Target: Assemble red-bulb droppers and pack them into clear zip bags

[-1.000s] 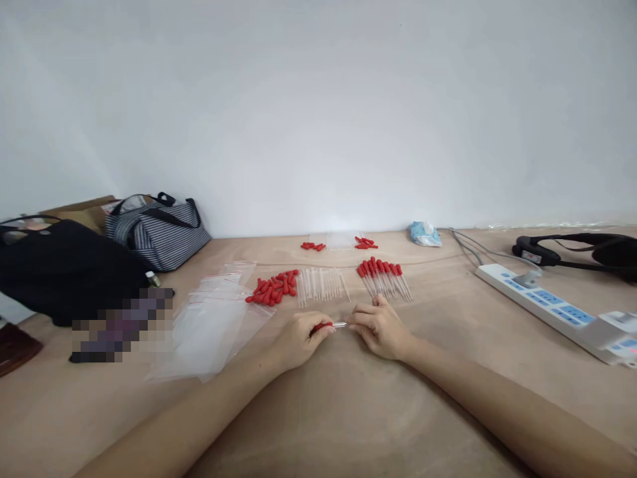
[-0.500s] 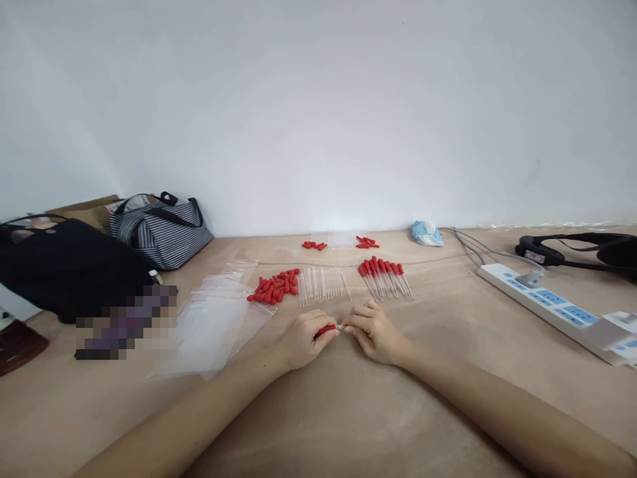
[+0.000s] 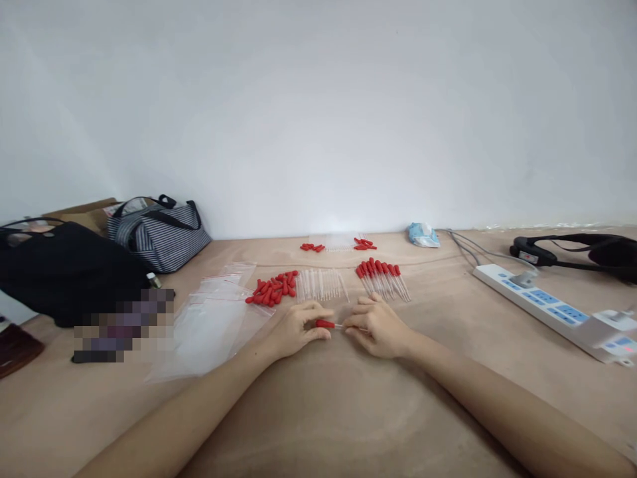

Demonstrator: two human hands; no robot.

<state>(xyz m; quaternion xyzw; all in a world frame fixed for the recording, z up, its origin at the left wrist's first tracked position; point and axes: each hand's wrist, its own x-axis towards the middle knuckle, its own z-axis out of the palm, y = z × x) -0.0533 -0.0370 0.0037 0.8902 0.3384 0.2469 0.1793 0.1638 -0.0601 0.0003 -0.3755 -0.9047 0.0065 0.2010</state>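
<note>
My right hand point(image 3: 374, 325) pinches the clear tube of a dropper point(image 3: 326, 324), which lies level with its red rubber bulb pointing left. Around that bulb my left hand point(image 3: 300, 328) is open, thumb and fingers apart. Just beyond the hands lies a row of clear dropper tubes point(image 3: 323, 285). Left of them is a pile of loose red bulbs point(image 3: 273, 290). To the right, several droppers with red bulbs fitted point(image 3: 382, 275) lie side by side, bulbs toward the wall.
Clear zip bags point(image 3: 206, 332) lie at the left, near a striped bag point(image 3: 162, 232) and a black bag point(image 3: 74, 272). Farther back are more red bulbs point(image 3: 365, 244) and a blue tissue pack point(image 3: 423, 235). A power strip point(image 3: 542, 305) and a black strapped device point(image 3: 535, 252) sit right.
My left fingers have opened and come off the red bulb, moving slightly left. The right hand keeps its pinch on the tube, and more of the dropper shows.
</note>
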